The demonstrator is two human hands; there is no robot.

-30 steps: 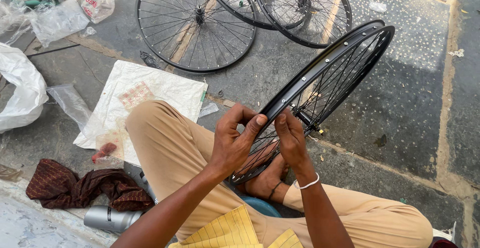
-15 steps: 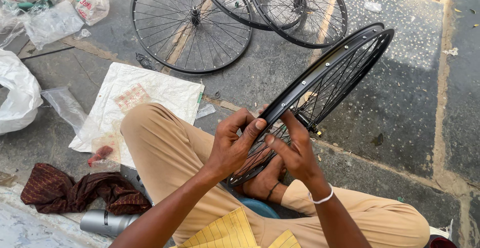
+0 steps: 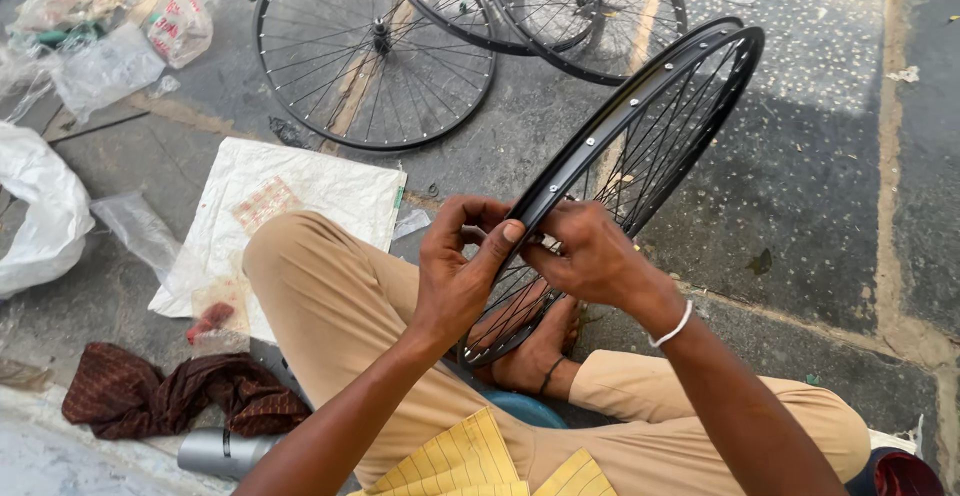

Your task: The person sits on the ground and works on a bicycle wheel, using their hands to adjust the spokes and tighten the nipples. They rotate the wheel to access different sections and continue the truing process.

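A black spoked bicycle wheel [image 3: 655, 106] stands tilted on edge between my knees, its lower part resting by my bare foot [image 3: 530, 351]. My left hand [image 3: 460, 271] grips the near part of the rim, thumb pressed on its edge. My right hand [image 3: 590, 256], with a white bangle on the wrist, closes around the rim and spokes right beside the left hand; the fingers of both nearly touch. What the right fingertips pinch is hidden.
Three more spoked wheels [image 3: 375, 51] lie flat on the stone floor ahead. A white sack sheet [image 3: 290, 191] lies at my left knee, a dark red cloth [image 3: 180, 396] and a grey metal can [image 3: 225, 451] nearer. Plastic bags [image 3: 100, 66] clutter the far left.
My right hand has turned and slid along the rim towards the left hand, its wrist swinging out to the right. The wheel and left hand stay almost still.
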